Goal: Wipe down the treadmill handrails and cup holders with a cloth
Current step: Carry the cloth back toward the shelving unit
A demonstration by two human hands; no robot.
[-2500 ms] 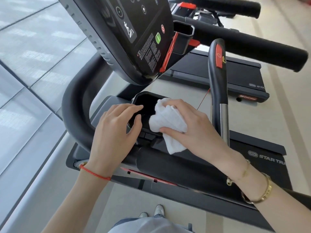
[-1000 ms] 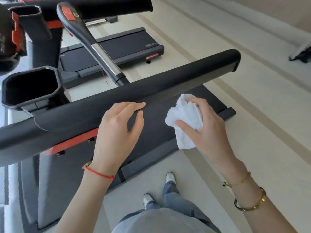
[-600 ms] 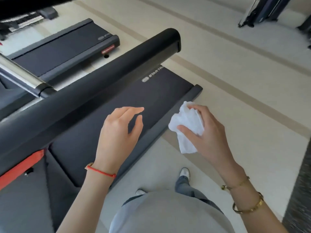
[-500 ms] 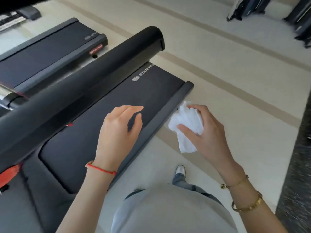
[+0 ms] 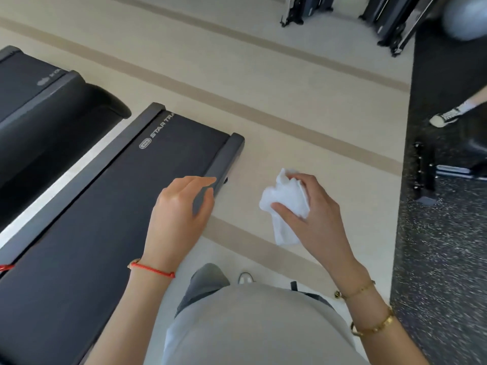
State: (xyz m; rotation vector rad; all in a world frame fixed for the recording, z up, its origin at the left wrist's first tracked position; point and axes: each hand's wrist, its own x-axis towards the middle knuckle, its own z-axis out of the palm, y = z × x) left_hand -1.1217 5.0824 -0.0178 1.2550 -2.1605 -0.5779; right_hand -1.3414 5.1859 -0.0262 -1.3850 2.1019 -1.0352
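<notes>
Cloth (image 5: 286,206) sits bunched in the right hand (image 5: 313,214), gripped ready for wiping. Left hand (image 5: 181,212) hovers relaxed, holding nothing, above the treadmill deck (image 5: 105,206).

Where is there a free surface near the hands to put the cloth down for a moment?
The treadmill belt under the left hand is bare along its visible length. The beige floor between the treadmill's end and the dark speckled mat is also free. The right hand holds the white cloth. Gym equipment crowds the right edge.
</notes>
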